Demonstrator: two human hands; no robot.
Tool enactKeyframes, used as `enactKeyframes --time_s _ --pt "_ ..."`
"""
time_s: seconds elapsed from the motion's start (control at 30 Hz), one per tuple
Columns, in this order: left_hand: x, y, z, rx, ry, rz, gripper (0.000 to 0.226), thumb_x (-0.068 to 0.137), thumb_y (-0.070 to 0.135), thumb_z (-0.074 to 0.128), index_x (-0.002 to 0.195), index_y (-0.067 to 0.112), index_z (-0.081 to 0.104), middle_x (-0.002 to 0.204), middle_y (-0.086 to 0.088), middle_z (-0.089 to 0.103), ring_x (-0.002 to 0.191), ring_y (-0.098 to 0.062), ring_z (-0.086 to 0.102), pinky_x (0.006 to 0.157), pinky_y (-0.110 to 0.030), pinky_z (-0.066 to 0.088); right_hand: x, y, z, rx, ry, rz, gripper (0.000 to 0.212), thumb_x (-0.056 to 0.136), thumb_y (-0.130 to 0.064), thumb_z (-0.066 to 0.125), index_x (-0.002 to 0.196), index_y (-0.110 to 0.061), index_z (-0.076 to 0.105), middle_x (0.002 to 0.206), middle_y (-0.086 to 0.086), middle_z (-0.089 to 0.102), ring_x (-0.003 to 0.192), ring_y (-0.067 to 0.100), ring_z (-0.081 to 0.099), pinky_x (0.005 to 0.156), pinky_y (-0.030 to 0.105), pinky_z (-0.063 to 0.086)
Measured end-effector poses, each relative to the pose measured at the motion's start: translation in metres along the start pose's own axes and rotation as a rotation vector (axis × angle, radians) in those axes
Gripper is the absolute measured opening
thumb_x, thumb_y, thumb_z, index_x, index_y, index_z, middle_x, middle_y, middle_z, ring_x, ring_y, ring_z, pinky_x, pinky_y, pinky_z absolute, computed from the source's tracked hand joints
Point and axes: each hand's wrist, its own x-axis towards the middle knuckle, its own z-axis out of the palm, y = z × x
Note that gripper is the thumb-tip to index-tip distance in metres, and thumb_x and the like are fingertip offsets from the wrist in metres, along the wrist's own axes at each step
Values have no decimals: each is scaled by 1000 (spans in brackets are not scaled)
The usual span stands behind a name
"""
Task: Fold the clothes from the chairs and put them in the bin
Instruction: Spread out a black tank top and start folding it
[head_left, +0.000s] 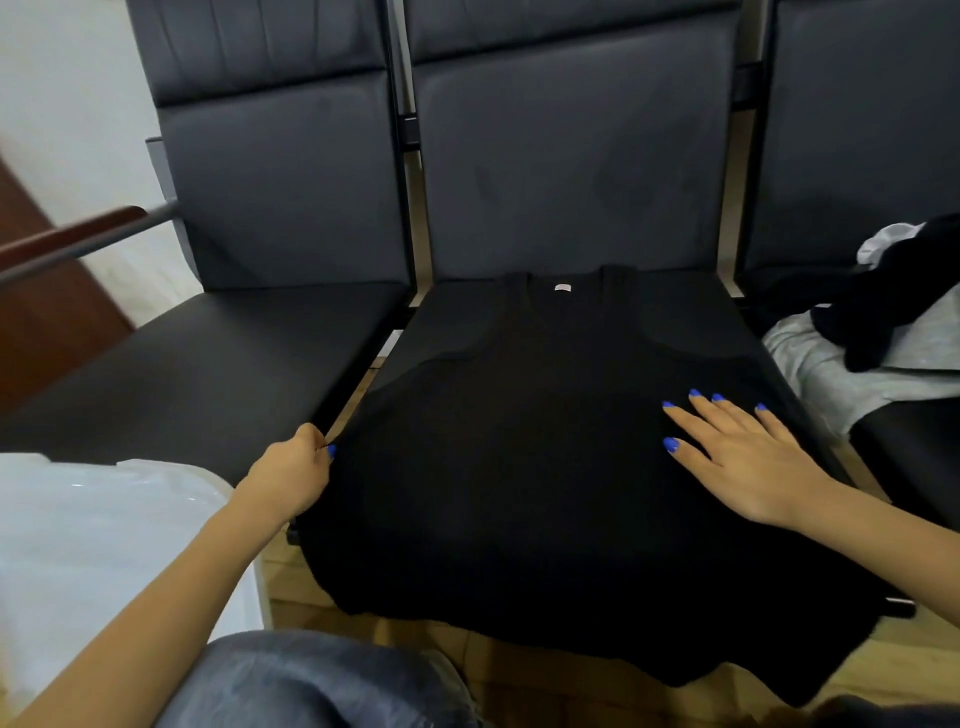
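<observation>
A black sleeveless top (519, 457) lies spread flat over the middle chair seat, neckline and white label toward the backrest, its hem hanging past the seat's front edge. My left hand (293, 470) pinches the top's left side edge at the gap between two seats. My right hand (737, 457) rests flat on the right half of the top, fingers spread and straight. At the lower left stands a white plastic-lined bin (93, 525), only partly in view.
A row of dark padded chairs (566, 171) fills the view. The right chair holds a pile of grey, black and white clothes (872, 332). The left chair seat (208, 358) is bare, with a wooden armrest (78, 234) beyond it. Wooden floor lies below.
</observation>
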Motion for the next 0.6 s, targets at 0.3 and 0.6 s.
enactKeyframes --time_s 0.3,0.6 --pt "-7 -2 0 194 246 87 17 101 22 37 102 11 50 101 -8 55 83 -26 53 67 -37 41 3 11 -2 1 23 30 57 99 -54 13 152 -36 -1 162 -5 -4 148 14 -6 119 40 -4" --pt "29 52 11 -62 64 -45 48 88 56 57 116 16 59 121 -9 55 121 -34 44 95 -43 40 1 7 -1 6 38 31 56 100 -52 15 152 -35 1 162 -6 -2 148 13 -5 119 40 -3"
